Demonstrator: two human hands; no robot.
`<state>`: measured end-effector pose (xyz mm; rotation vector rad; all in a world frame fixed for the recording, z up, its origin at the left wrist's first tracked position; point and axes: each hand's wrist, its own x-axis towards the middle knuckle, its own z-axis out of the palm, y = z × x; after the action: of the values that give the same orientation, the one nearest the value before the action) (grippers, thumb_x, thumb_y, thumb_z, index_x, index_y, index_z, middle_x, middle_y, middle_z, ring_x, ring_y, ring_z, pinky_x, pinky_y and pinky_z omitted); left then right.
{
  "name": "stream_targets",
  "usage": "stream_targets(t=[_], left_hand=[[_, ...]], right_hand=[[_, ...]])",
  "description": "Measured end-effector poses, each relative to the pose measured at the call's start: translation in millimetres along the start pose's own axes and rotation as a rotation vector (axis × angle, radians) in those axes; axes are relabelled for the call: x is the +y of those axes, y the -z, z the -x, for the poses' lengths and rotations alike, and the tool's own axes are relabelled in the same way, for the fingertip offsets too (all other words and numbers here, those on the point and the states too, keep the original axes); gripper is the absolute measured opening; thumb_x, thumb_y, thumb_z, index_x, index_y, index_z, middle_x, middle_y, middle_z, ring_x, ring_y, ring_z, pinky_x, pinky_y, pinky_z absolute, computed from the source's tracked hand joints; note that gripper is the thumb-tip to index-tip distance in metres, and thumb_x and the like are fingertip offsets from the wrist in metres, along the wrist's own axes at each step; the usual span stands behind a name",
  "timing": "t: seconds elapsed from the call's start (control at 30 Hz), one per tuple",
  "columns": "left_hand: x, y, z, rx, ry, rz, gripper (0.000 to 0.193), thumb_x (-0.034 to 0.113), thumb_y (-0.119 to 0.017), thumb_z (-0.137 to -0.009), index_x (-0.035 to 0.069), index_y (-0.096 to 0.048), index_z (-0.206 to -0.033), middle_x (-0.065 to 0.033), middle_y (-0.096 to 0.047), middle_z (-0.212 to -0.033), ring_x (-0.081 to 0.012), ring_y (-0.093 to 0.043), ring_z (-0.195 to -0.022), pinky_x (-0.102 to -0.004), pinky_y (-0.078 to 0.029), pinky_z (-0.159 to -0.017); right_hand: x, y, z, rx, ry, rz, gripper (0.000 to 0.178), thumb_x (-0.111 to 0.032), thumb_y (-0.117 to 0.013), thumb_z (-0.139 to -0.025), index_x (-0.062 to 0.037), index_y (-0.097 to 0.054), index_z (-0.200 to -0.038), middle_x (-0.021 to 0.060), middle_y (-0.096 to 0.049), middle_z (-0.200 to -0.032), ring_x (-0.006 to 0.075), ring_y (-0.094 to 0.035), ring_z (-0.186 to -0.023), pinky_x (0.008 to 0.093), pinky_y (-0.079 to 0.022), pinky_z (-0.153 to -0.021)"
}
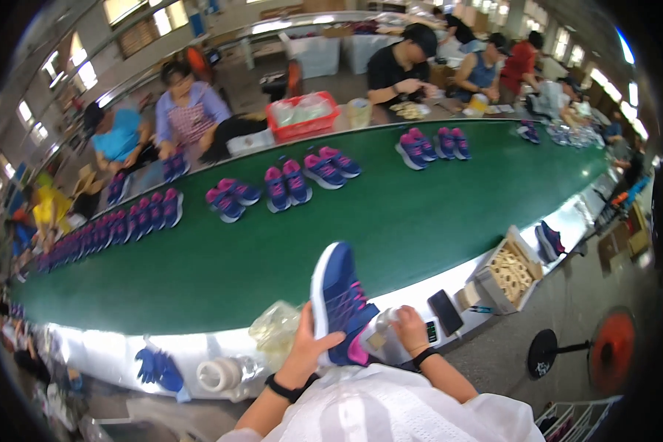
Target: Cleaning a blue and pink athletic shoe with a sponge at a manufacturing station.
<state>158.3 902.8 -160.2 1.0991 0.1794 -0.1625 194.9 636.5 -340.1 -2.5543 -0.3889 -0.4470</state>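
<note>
My left hand (302, 350) grips a navy sneaker (337, 298) by its heel end, thumb across the upper. The shoe has a white sole, pink laces and a pink collar, and its toe points away over the green conveyor belt (272, 272). Close to the shoe's opening, my right hand (411, 329) has its fingers curled at a whitish, partly see-through thing (384, 324). Its kind is unclear, and a small tan patch shows on it. A crumpled clear plastic bag (274, 330) lies just left of my left hand.
Along the near ledge are blue gloves (162, 370), a white roll (219, 374), a black phone (446, 313) and a cardboard box (521, 298) of tan pieces. Several sneakers (283, 184) stand on the belt's far side, where people work. A fan (611, 350) stands at right.
</note>
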Motion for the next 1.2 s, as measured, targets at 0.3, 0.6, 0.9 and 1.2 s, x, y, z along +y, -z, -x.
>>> stream_targets(t=[0.3, 0.6, 0.9, 1.2], left_hand=[[5.3, -2.0, 7.9, 0.014, 0.070, 0.135, 0.081, -0.002, -0.068, -0.071, 0.003, -0.027, -0.140, -0.0108, -0.047, -0.129, -0.0213, -0.049, -0.117, -0.0336, -0.040, -0.101], [4.9, -4.2, 7.6, -0.020, 0.097, 0.172, 0.078, 0.003, -0.068, -0.073, 0.004, -0.028, -0.140, -0.0115, -0.048, -0.129, -0.0215, -0.052, -0.115, -0.0337, -0.043, -0.099], [3.2, 2.1, 14.8, -0.033, 0.108, 0.244, 0.079, 0.011, -0.069, -0.076, 0.004, -0.026, -0.142, -0.0133, -0.048, -0.132, -0.0230, -0.054, -0.115, -0.0346, -0.045, -0.099], [21.0, 5.6, 19.3, -0.038, 0.169, 0.178, 0.079, 0.008, -0.067, -0.076, 0.003, -0.025, -0.143, -0.0126, -0.048, -0.131, -0.0220, -0.052, -0.115, -0.0333, -0.043, -0.100]], right_hand=[[-24.5, 16.2, -11.6, 0.022, 0.013, 0.056, 0.014, -0.018, -0.069, -0.077, -0.0101, -0.062, -0.087, 0.0115, -0.061, -0.097, 0.0296, -0.060, -0.088, 0.0375, -0.052, -0.069], [-13.8, 17.3, -14.1, 0.026, 0.077, -0.037, 0.008, -0.008, -0.066, -0.078, -0.0067, -0.061, -0.084, 0.0101, -0.058, -0.077, 0.0290, -0.059, -0.073, 0.0376, -0.050, -0.062], [-15.9, 15.9, -16.6, 0.022, 0.115, -0.024, 0.006, -0.007, -0.060, -0.077, -0.0091, -0.059, -0.082, 0.0075, -0.059, -0.078, 0.0268, -0.060, -0.073, 0.0367, -0.051, -0.061], [-38.6, 65.2, -50.7, 0.184, -0.031, -0.067, 0.006, -0.008, -0.066, -0.077, -0.0059, -0.063, -0.082, 0.0094, -0.060, -0.074, 0.0261, -0.060, -0.068, 0.0357, -0.048, -0.059]])
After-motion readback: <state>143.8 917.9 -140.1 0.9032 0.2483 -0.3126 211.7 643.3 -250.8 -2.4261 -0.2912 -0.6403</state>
